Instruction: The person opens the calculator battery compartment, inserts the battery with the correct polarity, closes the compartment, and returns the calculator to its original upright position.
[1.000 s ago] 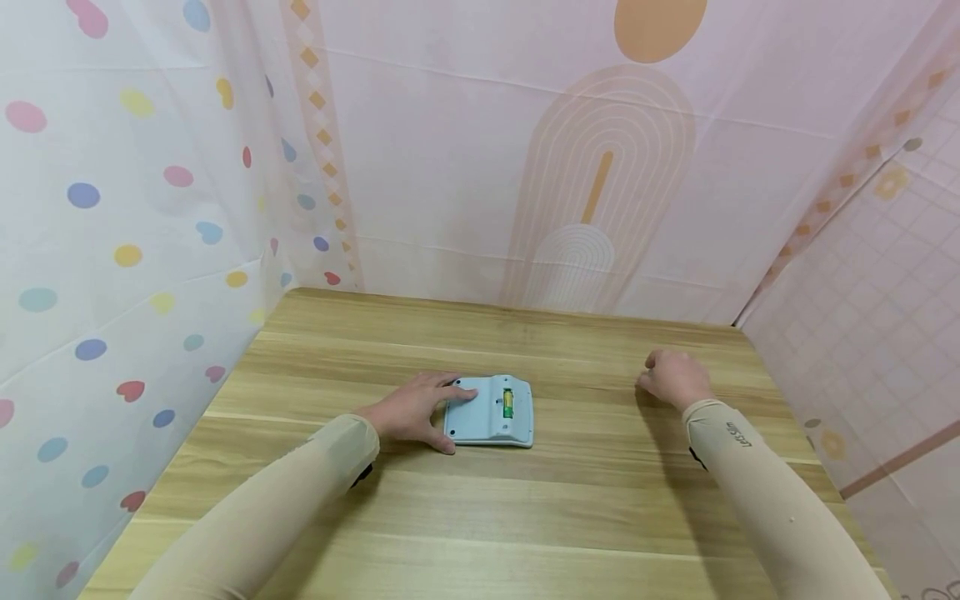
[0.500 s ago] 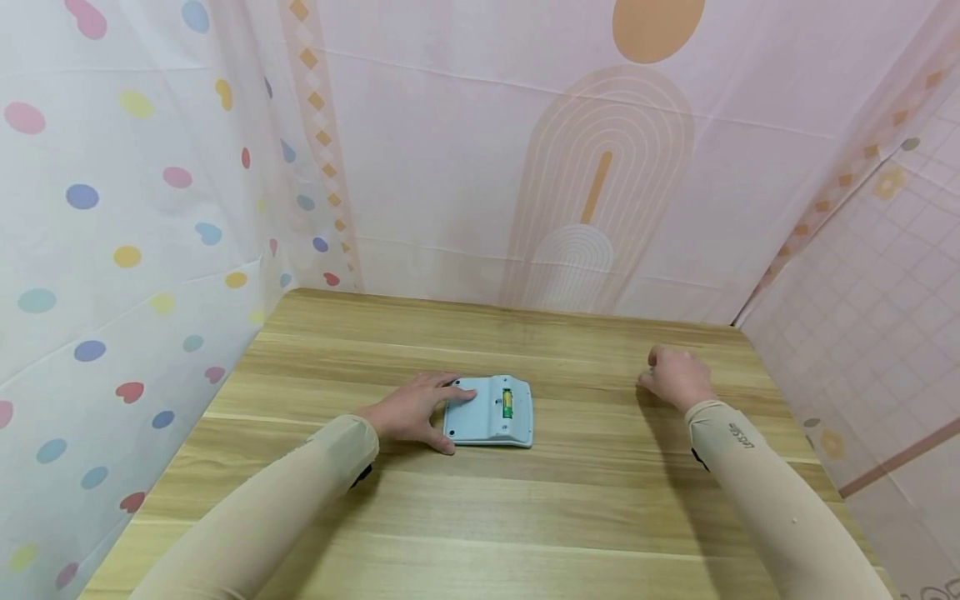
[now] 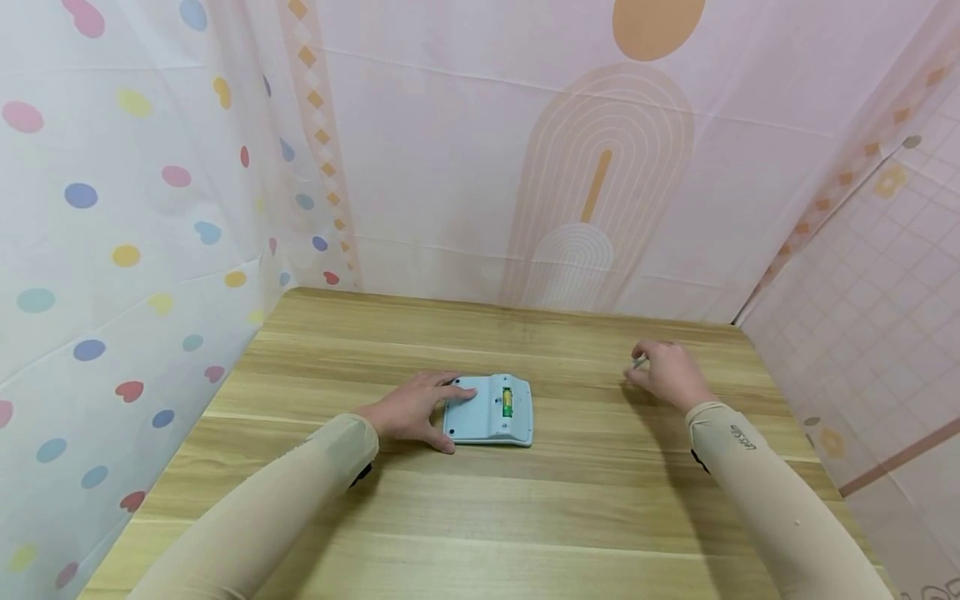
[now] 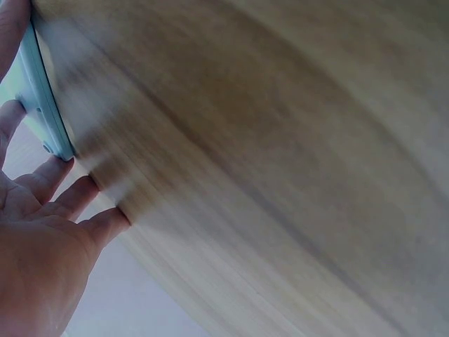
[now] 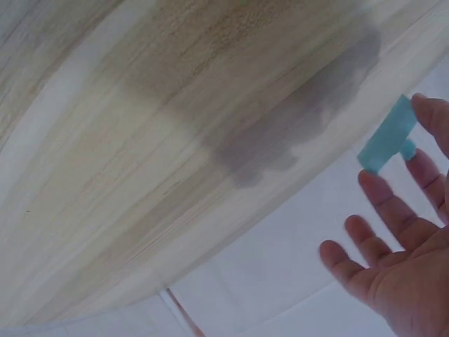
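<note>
A light blue calculator lies face down on the wooden table, its raised end to the right. In that end's uncovered compartment sits a green and yellow battery. My left hand holds the calculator at its left end, thumb at the near edge, one finger over the back and others at the far edge. Off to the right, my right hand is raised over the table. It pinches a small light blue battery cover with a little tab between thumb and fingertips; the remaining fingers are spread in the right wrist view.
The wooden table runs back to a pink patterned curtain. A curtain with coloured dots closes the left side, and a checked curtain stands along the right.
My right hand has shifted slightly left and away from me, turning so the battery cover shows between its fingers. The left hand and the calculator have stayed in place.
</note>
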Available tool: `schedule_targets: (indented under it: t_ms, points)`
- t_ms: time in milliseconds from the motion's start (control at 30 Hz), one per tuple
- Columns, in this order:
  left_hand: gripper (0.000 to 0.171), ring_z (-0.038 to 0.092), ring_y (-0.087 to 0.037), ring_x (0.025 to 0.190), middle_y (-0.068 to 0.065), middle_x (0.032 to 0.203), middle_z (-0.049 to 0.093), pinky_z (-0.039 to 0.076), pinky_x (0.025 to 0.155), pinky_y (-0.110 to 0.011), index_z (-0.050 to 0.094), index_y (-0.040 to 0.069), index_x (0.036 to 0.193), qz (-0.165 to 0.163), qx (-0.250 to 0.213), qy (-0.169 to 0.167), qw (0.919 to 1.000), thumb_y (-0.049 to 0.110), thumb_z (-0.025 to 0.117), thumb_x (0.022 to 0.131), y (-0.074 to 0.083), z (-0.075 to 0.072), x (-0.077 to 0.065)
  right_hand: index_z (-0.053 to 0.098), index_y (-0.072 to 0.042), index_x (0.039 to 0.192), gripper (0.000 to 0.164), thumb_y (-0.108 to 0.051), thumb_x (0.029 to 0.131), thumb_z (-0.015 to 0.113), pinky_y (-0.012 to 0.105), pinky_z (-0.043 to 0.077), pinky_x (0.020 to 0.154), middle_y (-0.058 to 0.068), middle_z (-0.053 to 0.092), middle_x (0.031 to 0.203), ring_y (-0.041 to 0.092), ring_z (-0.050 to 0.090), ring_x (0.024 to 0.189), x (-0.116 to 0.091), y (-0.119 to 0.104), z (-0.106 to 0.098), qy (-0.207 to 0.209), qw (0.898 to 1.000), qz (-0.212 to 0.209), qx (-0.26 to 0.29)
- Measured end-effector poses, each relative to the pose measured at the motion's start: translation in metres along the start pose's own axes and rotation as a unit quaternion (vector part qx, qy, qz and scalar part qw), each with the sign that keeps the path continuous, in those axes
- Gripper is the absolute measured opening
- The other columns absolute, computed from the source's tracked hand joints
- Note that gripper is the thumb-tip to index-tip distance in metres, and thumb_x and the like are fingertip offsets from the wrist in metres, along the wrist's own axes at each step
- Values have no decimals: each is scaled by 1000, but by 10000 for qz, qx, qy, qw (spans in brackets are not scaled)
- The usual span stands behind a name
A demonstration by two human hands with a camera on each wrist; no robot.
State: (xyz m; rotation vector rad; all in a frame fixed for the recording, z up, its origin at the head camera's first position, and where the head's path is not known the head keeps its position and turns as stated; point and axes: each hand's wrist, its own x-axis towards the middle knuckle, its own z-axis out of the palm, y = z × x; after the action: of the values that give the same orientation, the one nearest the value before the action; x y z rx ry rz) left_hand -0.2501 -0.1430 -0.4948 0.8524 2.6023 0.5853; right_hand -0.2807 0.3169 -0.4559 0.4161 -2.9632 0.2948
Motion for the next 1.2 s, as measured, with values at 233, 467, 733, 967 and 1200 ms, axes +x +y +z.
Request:
schedule_targets:
  t_ms: [233, 467, 733, 967, 1200]
  points:
    - [95, 25, -42, 163, -12, 177, 29, 26, 130, -65, 48, 31, 162, 25, 18, 11, 10000, 53, 92, 81, -1, 1, 0, 74, -4, 113, 30, -25, 93, 81, 61, 57, 94, 20, 79, 108, 46, 71, 107, -1, -3, -1, -18, 9995, -100, 285]
    - [95, 26, -42, 163, -12, 177, 29, 26, 130, -65, 48, 29, 162, 62, 19, 48, 10000, 52, 92, 81, -2, 1, -1, 74, -4, 117, 33, -24, 92, 82, 66, 52, 105, 22, 77, 118, 50, 66, 120, -2, -8, 0, -114, 9980, -147, 608]
    - [95, 25, -42, 163, -12, 177, 28, 25, 130, -65, 48, 31, 162, -27, -41, 13, 10000, 52, 92, 81, -1, 0, -1, 74, -4, 117, 34, -24, 91, 85, 66, 47, 113, 20, 76, 125, 50, 63, 127, -1, -28, 0, -99, 9950, -350, 930]
    - [95, 24, -42, 164, -11, 177, 28, 25, 130, -66, 48, 31, 162, -18, -43, 17, 10000, 52, 92, 81, -2, 1, 0, 76, -9, 112, 29, -23, 90, 87, 62, 50, 111, 15, 78, 123, 45, 64, 129, -1, -48, 3, 56, 9914, -610, 1156]
    - [96, 24, -41, 164, -11, 177, 28, 25, 130, -66, 48, 32, 162, -12, -53, 22, 10000, 53, 92, 80, -4, 2, 1, 77, -11, 108, 27, -22, 87, 90, 59, 54, 108, 10, 81, 116, 42, 66, 127, -1, -66, 4, 221, 9849, -1081, 1331]
